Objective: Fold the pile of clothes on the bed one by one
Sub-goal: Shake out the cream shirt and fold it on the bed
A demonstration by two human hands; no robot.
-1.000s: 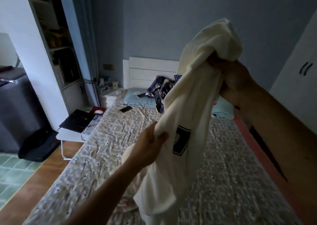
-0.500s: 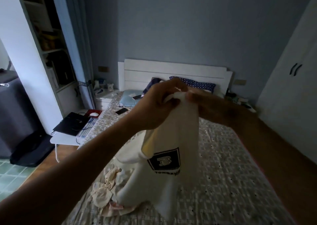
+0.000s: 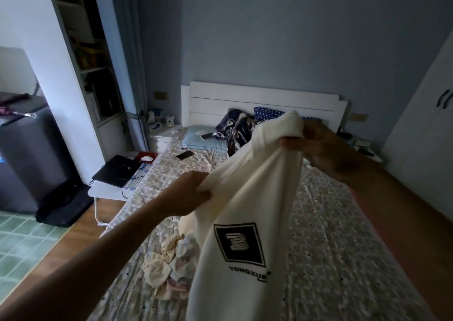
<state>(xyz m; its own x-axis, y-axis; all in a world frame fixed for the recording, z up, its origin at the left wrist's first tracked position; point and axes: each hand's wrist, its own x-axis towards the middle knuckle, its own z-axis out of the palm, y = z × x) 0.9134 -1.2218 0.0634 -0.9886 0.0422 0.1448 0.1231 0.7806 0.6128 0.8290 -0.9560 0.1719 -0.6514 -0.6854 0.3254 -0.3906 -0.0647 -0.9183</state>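
Across the middle of the frame, above the bed, a cream shirt hangs in the air between two hands. At centre left, the left hand has its fingers curled tight round a bunch of cloth. Up and to the right, the right hand pinches the shirt's top edge, with a fold of cloth standing above the grip. The line between the two grips runs aslant, from lower left to upper right, with the right hand the higher one and farther up the frame. From that line the shirt's long axis drops to the bottom centre, its logo facing the camera. The cloth between the hands is gathered, not spread. Below and left of the shirt, at lower centre left, the pile lies on the bed, under the left forearm and nearer that hand. Bare bedcover shows to the right of the shirt. The next move probably turns on drawing the grips apart along that slanted line and levelling them, so the shirt opens flat. It could then be laid on the bare right side, away from the pile.
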